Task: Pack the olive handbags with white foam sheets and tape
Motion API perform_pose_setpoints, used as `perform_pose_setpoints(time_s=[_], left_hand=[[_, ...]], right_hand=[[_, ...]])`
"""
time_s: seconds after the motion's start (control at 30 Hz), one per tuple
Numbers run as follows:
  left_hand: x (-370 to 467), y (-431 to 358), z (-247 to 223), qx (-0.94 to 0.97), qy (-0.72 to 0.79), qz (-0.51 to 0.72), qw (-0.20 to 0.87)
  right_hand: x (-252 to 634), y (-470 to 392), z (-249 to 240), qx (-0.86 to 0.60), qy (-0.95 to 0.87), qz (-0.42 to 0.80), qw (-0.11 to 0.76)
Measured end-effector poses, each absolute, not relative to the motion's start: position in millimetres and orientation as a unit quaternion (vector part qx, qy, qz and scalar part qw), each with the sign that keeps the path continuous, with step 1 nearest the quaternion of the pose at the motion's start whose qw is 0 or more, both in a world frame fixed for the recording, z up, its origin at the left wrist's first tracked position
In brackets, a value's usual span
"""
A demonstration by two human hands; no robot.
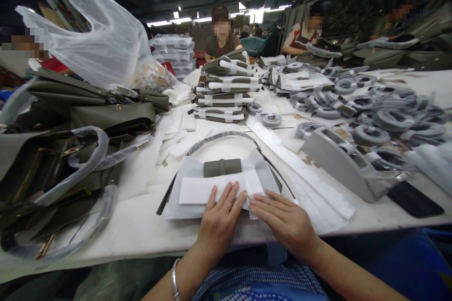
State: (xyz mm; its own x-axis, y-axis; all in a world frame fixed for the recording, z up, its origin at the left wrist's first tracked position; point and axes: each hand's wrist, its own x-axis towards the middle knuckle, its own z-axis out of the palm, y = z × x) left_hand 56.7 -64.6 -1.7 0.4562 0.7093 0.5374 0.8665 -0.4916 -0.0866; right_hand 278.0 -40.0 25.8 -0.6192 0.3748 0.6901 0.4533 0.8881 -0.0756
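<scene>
In front of me on the table lies an olive handbag [213, 168], its lower part covered by white foam sheets [201, 191] and thin translucent wrapping. Its wrapped handle [226, 134] arches away behind it, and a dark strap end sticks out at the left. My left hand [223, 214] rests flat on the foam sheet, fingers stretched out. Beside it, my right hand [280, 218] lies with straight fingers on the right end of the foam and wrapping. The two hands' fingertips come close together. Most of the bag's body is hidden under the sheets.
Unwrapped olive handbags [52, 174] pile up on the left. Wrapped bags [222, 99] are stacked at the centre back. Coiled wrapped straps [370, 134], a grey tape dispenser [339, 164], a black phone [415, 198] and white foam strips [300, 174] lie to the right. Other people sit across the table.
</scene>
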Motion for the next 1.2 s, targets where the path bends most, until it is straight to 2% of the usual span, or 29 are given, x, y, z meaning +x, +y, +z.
perform_pose_setpoints(time_s=[0.3,0.63,0.83,0.97,1.07,1.2], left_hand=[[57,-66,0,-0.835,-0.476,-0.215,0.171],[57,-66,7,-0.840,-0.472,-0.211,0.164],[56,-64,9,-0.846,-0.482,-0.188,0.131],[57,-64,11,-0.845,-0.480,-0.194,0.135],[58,-63,11,-0.843,-0.482,-0.193,0.142],[59,-63,9,-0.839,-0.484,-0.203,0.146]], right_hand=[[282,-43,17,-0.201,-0.900,-0.028,0.385],[306,-54,5,-0.165,-0.925,0.021,0.341],[349,-78,-9,-0.268,-0.906,0.012,0.329],[329,-71,6,-0.310,-0.879,-0.040,0.359],[302,-53,24,-0.327,-0.876,-0.082,0.344],[284,-34,43,-0.281,-0.889,-0.063,0.355]])
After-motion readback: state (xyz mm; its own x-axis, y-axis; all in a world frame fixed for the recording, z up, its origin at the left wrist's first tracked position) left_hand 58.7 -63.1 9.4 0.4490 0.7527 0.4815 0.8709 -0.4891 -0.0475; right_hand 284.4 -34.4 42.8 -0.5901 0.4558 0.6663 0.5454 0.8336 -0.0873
